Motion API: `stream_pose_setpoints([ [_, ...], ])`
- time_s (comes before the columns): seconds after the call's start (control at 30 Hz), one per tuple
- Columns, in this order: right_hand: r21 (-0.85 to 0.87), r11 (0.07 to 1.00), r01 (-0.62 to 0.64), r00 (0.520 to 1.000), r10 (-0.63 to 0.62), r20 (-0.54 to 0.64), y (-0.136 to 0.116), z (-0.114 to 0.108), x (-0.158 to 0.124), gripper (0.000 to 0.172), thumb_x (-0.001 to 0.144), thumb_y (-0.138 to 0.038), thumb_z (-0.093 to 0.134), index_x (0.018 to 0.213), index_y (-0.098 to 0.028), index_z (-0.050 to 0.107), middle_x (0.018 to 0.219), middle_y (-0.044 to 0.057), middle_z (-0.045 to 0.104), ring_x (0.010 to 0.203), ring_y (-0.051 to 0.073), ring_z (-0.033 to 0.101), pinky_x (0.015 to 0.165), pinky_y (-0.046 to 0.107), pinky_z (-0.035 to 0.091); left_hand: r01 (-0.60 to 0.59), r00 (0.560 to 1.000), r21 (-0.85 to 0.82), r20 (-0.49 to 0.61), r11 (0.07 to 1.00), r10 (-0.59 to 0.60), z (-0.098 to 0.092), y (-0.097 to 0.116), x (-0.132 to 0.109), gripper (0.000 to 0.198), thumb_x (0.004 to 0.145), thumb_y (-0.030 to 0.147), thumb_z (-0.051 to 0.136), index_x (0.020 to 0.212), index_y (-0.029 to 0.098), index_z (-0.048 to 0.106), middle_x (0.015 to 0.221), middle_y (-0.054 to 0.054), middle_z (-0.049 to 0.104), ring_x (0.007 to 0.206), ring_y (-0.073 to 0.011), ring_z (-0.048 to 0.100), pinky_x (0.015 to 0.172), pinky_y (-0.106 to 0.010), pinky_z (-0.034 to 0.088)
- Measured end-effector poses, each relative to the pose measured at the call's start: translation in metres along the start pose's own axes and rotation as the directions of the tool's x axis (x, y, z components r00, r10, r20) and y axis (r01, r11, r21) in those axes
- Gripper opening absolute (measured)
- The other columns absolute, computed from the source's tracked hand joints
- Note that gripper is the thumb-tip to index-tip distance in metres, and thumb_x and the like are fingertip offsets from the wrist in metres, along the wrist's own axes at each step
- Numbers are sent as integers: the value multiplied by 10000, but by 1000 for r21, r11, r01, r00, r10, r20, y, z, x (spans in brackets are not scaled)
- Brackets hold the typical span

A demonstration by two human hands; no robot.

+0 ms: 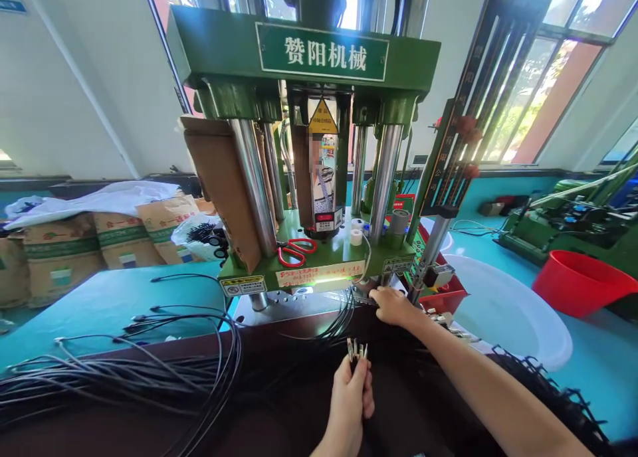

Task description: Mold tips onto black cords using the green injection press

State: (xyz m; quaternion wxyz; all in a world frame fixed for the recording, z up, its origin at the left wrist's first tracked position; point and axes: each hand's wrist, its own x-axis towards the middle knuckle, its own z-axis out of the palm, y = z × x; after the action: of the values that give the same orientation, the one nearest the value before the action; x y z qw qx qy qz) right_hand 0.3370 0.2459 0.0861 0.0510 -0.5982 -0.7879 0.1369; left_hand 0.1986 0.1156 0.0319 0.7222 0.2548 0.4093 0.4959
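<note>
My left hand (350, 394) is closed around a small bunch of metal cable connectors (357, 348), their shiny ends pointing up and away from me. Farther forward, my right hand (393, 305) reaches in at the right side of the green press (319, 264), just under its lit lower edge. Its fingers are bent, and whatever they grip there is hidden. Between the press columns, a bundle of black cables (341, 321) runs out of the lower plate toward me. On the green ledge above lies a pair of red-handled scissors (298, 251).
A heap of black cables (124, 384) covers the dark bench at left. Black moulded parts (553, 390) lie at the right edge. A red bin (448, 294), a large white tub (528, 324) and a red bucket (588, 284) stand right. Paper sacks (62, 258) line the left wall.
</note>
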Motion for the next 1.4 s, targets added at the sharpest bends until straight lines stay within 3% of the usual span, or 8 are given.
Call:
stream_pose_setpoints([
  [0.13,158,983,-91,986,67,151,8,-23,-25,106,633,-140,483,696,-157,566,586,18,552,591,176,569,557,266,419,7,1000,39,27,999,-8,0,0,-3,556,532,658,647,728,203,395,460,114,376,311,-3,220,302,-150,136],
  [0.27,381,878,-289,944,196,265,17,-15,-84,298,639,-174,366,881,-170,541,440,-86,354,291,70,308,312,191,272,31,997,69,72,997,-36,7,2,-8,567,532,676,630,717,224,341,446,125,365,298,-6,205,299,-151,120],
  [0.43,971,92,-218,932,316,179,6,38,-145,544,740,-327,463,1251,-182,345,460,-117,357,291,43,182,254,141,193,191,969,133,134,972,-209,31,0,-10,579,471,656,671,703,209,384,399,130,333,289,-1,191,295,-153,106],
  [0.5,994,-58,-93,915,388,109,0,53,-153,601,772,-468,493,1271,-169,344,451,-114,375,285,34,185,247,132,190,232,955,182,143,955,-259,41,-3,-9,556,469,639,674,681,196,412,372,129,313,283,1,179,290,-156,99],
  [0.8,1000,25,-15,871,492,1,-9,59,-156,780,708,-623,552,1261,-90,423,413,-98,386,280,35,252,259,147,206,221,949,309,151,925,-277,54,-6,-5,551,446,644,667,651,198,416,349,130,314,261,-3,187,266,-156,108],
  [1.07,969,238,61,889,428,-161,-7,74,-151,592,736,-559,569,1185,-174,559,499,-27,475,420,99,384,378,215,329,140,978,375,90,916,-187,45,-7,-5,520,505,638,647,632,192,411,368,116,331,263,-17,221,267,-167,138],
  [1.23,999,48,-19,895,446,-5,-13,59,-155,659,705,-602,578,1178,-145,528,459,-68,404,326,49,262,290,177,198,-93,996,281,42,955,85,34,4,6,446,637,585,598,705,157,487,457,78,398,377,-47,355,353,-173,297],
  [1.4,999,-35,3,885,466,13,-14,56,-157,641,671,-571,643,1167,-181,533,531,-56,451,388,39,328,327,140,251,-13,999,224,47,975,3,35,-3,7,398,711,591,507,744,203,428,446,115,276,348,-38,217,335,-163,165],
])
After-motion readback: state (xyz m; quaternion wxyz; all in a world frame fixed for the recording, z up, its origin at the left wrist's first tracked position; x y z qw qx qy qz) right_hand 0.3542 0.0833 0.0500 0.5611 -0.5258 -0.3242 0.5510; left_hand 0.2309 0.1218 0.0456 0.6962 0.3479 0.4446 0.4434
